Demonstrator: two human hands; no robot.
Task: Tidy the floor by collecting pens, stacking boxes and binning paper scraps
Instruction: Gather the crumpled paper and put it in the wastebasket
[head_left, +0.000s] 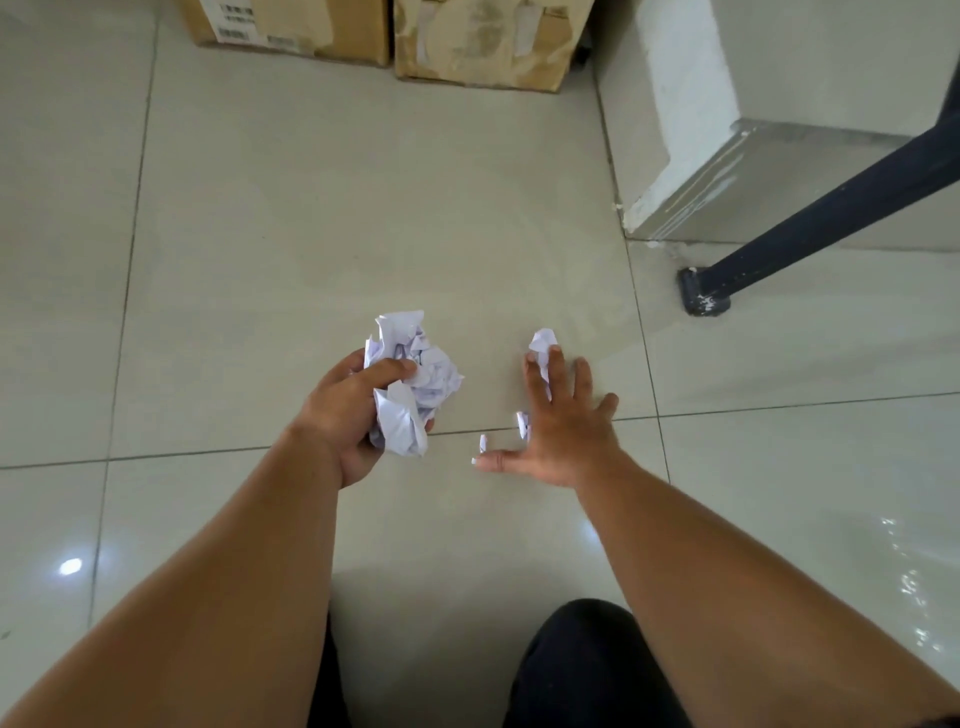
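My left hand (358, 410) grips a crumpled wad of white paper (415, 384) above the tiled floor, thumb across its top. My right hand (558, 421) lies spread and flat over the floor, fingers straight. A white paper scrap (542, 343) pokes out at its fingertips. A smaller scrap (522, 423) shows beside the palm, and a tiny scrap (483, 442) lies just above the thumb. Whether the fingers pinch the top scrap cannot be told.
Two cardboard boxes (291, 26) (488, 41) stand side by side on the floor at the far edge. A white wall corner (685, 104) juts in at the right, with a dark slanted furniture leg (810, 218) ending in a foot near it. My dark-clothed knees are below.
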